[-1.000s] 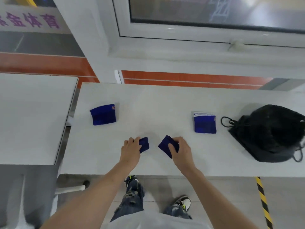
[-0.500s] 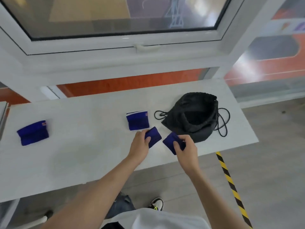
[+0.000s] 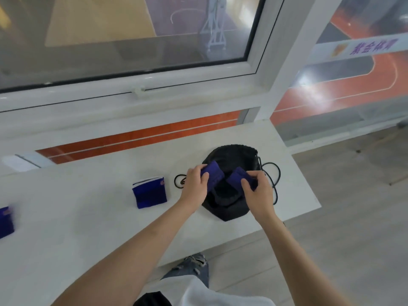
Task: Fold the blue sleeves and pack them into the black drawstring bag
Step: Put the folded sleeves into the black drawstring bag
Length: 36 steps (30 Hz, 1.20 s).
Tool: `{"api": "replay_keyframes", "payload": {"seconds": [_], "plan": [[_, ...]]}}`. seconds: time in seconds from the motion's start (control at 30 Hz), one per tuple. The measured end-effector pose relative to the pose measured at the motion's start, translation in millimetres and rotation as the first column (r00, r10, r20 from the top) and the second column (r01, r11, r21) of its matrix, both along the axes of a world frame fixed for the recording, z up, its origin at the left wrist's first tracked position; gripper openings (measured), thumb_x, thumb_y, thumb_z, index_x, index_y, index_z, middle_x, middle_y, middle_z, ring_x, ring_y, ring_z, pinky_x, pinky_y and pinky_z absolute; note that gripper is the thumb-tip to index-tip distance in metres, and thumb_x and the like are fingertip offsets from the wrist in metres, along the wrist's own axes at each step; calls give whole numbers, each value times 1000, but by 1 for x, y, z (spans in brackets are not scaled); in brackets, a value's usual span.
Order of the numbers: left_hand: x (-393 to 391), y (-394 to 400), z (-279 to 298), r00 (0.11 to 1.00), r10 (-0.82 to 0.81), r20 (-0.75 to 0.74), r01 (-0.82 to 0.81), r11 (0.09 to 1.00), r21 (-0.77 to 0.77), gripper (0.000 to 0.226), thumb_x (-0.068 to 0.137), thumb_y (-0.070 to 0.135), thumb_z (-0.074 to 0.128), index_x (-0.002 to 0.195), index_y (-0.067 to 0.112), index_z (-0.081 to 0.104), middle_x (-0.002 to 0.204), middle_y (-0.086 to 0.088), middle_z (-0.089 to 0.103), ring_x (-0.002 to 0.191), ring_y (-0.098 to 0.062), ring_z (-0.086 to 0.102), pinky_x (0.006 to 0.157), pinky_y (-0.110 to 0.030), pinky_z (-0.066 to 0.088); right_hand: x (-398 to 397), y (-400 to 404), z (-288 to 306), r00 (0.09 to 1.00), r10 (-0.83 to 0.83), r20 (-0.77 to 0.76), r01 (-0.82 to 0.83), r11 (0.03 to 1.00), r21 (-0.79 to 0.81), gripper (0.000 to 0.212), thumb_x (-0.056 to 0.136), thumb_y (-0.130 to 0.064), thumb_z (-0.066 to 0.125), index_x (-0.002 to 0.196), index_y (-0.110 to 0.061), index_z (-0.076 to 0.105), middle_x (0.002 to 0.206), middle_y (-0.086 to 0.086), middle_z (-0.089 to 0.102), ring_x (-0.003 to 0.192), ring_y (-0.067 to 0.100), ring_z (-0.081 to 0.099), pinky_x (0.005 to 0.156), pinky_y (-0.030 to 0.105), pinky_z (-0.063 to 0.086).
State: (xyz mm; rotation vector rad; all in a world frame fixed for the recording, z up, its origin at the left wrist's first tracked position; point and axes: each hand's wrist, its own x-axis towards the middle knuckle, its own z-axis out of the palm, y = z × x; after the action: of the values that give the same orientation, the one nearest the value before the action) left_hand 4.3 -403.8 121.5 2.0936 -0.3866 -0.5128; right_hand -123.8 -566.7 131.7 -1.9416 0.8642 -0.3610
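Both hands had moved from the counter to over the open black bag. The left hand pinched one folded blue sleeve; the right hand pinched another. Dropping them in looked next. Two folded sleeves waited on the counter.

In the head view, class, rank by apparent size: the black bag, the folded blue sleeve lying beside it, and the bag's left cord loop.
1. black bag
2. folded blue sleeve
3. left cord loop
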Motion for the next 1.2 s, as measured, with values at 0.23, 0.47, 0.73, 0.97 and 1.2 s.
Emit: {"api": "replay_keyframes", "payload": {"seconds": [0.23,0.47,0.73,0.97,1.2], "plan": [[39,-74,6,965,111,-237,-133,988,-80,31,99,18,55,130,19,54,124,3,61,102,-11,61,73,-16,46,50,-56,-4,994,-103,-23,105,983,152,44,99,-13,63,139,-27,53,124,-7,61,112,10,60,90,24,51],[35,-108,-21,923,86,-376,-47,993,111,28,98,12,46,123,22,39,114,-4,57,92,-16,57,71,-28,45,81,-90,-30,976,143,-166,-139,990,32,39,100,-15,60,139,-19,54,129,-6,52,117,14,55,103,34,48],[32,-112,-53,958,-55,-282,169,902,397,49,95,4,47,141,13,32,116,-13,58,116,-31,51,96,-37,46,80,-132,-51,794,480,-374,-533,845,-48,42,100,-13,60,142,-17,55,136,0,55,121,19,55,105,33,45],[41,-109,-67,933,-267,-241,357,763,538,40,92,1,48,127,19,46,109,-14,59,96,-24,54,81,-34,48,107,-148,-59,465,659,-591,-839,542,-56,41,100,-14,58,140,-20,58,132,2,59,124,24,53,102,38,48],[51,-118,-76,889,-350,-295,458,656,600,30,89,0,51,117,11,54,113,-12,62,88,-23,53,76,-31,44,139,-141,-81,218,641,-736,-949,315,-7,28,93,-11,61,119,-20,69,116,2,67,111,27,63,88,41,57]]}}
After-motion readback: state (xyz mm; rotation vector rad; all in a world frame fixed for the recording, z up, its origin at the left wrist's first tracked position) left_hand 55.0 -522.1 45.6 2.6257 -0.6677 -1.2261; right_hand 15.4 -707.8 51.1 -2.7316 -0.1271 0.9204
